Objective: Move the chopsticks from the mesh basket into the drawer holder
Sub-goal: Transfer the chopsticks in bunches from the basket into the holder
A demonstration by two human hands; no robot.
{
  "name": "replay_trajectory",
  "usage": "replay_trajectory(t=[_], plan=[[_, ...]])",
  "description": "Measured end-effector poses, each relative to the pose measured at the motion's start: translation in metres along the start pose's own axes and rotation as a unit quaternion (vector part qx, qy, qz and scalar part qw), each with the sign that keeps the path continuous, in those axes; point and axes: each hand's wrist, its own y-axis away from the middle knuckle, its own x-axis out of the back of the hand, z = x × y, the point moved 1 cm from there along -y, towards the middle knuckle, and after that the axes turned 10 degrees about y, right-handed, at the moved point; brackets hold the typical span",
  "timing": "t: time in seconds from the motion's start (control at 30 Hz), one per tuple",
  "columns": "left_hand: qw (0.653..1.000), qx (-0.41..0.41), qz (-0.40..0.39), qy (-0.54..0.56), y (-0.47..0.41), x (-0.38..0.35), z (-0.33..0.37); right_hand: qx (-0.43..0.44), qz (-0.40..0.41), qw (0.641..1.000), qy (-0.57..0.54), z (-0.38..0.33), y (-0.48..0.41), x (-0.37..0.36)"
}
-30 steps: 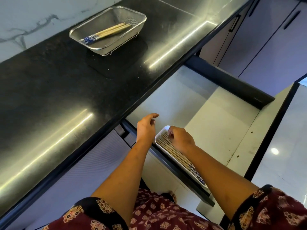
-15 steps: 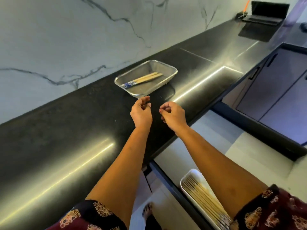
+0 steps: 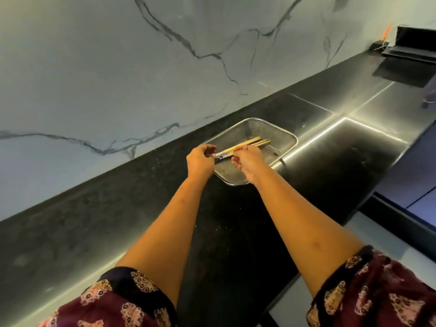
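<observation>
Several pale wooden chopsticks [image 3: 245, 144] with blue-patterned ends, seemingly pinched by both hands' fingers [image 3: 210, 147], over the mesh basket [image 3: 279, 135].

Dim scene, strip-light glare on countertop [image 3: 330, 142], wide-angle edge warping

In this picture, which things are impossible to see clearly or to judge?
- Head view: the drawer and its holder lie outside the picture, past the bottom right edge.
- How many chopsticks remain in the basket: they overlap, and both hands cover their patterned ends.
- Whether the left hand and right hand truly grip them: the fingertips are blurred.
- The dark item far right: cut by the edge.
</observation>
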Motion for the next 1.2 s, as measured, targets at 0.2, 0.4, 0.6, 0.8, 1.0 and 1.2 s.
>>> replay_trajectory(t=[0.2, 0.4, 0.6, 0.8, 1.0, 1.2], plan=[[0.987, -0.031, -0.099, -0.123, -0.045, -0.014, -0.008, -0.097, 0.043, 0.994, -0.016, 0.008, -0.051, -0.017], [0.928, -0.051, -0.215, -0.3, -0.076, -0.035, -0.014, -0.127, 0.086, 0.988, -0.035, 0.016, -0.081, -0.035], [0.903, -0.037, -0.265, -0.338, -0.087, -0.047, -0.021, -0.131, 0.111, 0.984, -0.046, 0.022, -0.095, -0.039], [0.926, -0.007, -0.282, -0.25, -0.091, -0.045, -0.018, -0.131, 0.085, 0.987, -0.048, 0.016, -0.098, -0.036], [0.961, -0.002, -0.251, -0.119, -0.084, -0.038, -0.004, -0.108, 0.034, 0.986, -0.124, 0.002, -0.086, -0.025], [0.987, -0.016, -0.161, -0.014, -0.063, -0.037, 0.011, -0.061, -0.003, 0.985, -0.16, -0.027, -0.067, -0.017]])
